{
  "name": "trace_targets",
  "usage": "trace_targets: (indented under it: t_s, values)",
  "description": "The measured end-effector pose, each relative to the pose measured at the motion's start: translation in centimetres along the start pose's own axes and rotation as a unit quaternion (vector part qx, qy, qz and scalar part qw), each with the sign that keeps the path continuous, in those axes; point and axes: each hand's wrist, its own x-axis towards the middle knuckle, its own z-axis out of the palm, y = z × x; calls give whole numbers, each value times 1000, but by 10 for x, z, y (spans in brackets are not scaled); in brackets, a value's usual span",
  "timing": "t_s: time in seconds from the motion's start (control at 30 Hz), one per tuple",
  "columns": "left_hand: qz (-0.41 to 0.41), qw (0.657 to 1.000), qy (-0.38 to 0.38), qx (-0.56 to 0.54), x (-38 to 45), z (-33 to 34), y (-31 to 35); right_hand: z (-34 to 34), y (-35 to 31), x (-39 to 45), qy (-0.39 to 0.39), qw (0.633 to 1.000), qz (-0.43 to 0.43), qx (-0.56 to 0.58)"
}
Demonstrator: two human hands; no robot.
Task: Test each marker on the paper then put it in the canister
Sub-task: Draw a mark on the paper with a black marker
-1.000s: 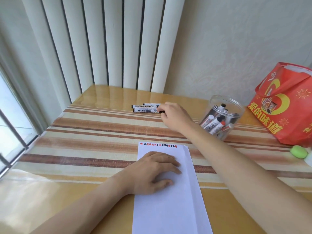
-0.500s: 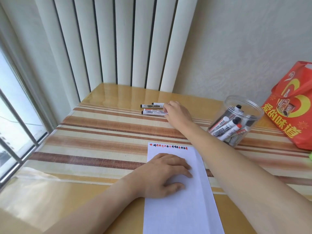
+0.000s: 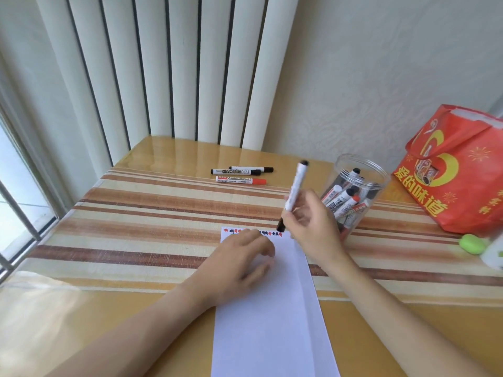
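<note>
My right hand (image 3: pixel 310 224) grips a white marker with a black cap (image 3: pixel 295 190), held nearly upright with the cap end down over the top right corner of the white paper (image 3: pixel 272 322). A row of small red and black marks runs along the paper's top edge. My left hand (image 3: pixel 239 265) rests on the paper's upper part, fingers loosely spread. Three markers lie on the table beyond: two black-capped (image 3: pixel 236 171) (image 3: pixel 251 168) and one red-capped (image 3: pixel 241 180). The clear canister (image 3: pixel 359 170) at right holds several markers.
A red gift bag (image 3: pixel 457 172) stands at the far right, with a green object (image 3: pixel 472 243) and a white item (image 3: pixel 494 254) in front of it. Vertical blinds (image 3: pixel 163 77) hang behind the striped table (image 3: pixel 136 227); a window (image 3: pixel 16 200) is at left.
My right hand has picked one black-capped marker from the group at the back and brought it toward me over the paper's top corner. My left hand slid slightly up the paper.
</note>
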Motion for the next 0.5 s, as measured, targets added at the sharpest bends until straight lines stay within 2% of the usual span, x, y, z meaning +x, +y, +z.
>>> trace_targets:
  t_s: [0.1, 0.17, 0.27, 0.4, 0.47, 0.5]
  values:
    - [-73, 994, 79, 2, 1, -2, 1, -4, -3, -30, -40, 974, 71, 213]
    - [-75, 995, 57, 3, 1, -1, 0, 1, -2, -43, -62, 953, 90, 282]
    - [-26, 998, -1, 51, 2, 4, -2, 7, 5, -50, -79, 946, 99, 297]
    - [-66, 996, 14, 61, 1, 6, -7, -10, 9, -39, -14, 937, 135, 323]
    - [-72, 995, 20, 68, 2, 6, -6, -24, 13, -33, 9, 952, 126, 279]
    - [-71, 995, 20, 72, 2, 6, -6, -31, 15, -32, 8, 970, 105, 221]
